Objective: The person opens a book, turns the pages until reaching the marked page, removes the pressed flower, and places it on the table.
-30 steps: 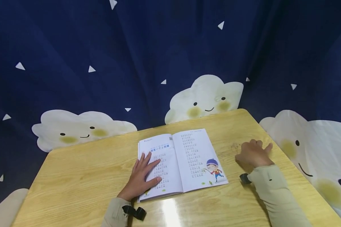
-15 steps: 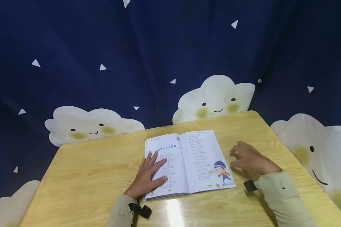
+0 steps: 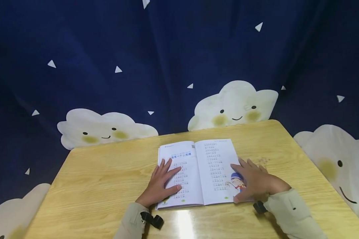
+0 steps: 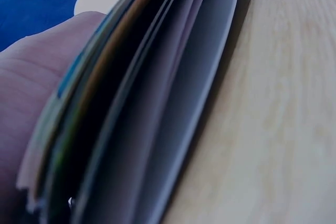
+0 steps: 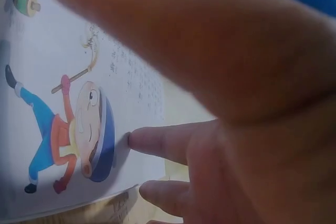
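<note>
A thin children's book (image 3: 197, 166) lies open on the wooden table (image 3: 92, 186), with printed text on both pages and a cartoon child (image 5: 68, 129) in a blue hat at the lower right. My left hand (image 3: 163, 182) lies flat on the left page, fingers spread. My right hand (image 3: 252, 181) rests with straight fingers on the lower right corner of the right page, covering part of the cartoon. The left wrist view shows the book's page edges (image 4: 136, 119) fanned close up beside the palm (image 4: 31, 103).
A dark blue curtain (image 3: 167, 49) printed with smiling white clouds hangs right behind the table and wraps round both sides. The table's right edge (image 3: 323, 186) is close to my right sleeve. Light glares off the table top (image 3: 179, 222) near the front.
My right hand has moved left from the bare table top onto the lower right corner of the right page. The left hand has stayed on the left page.
</note>
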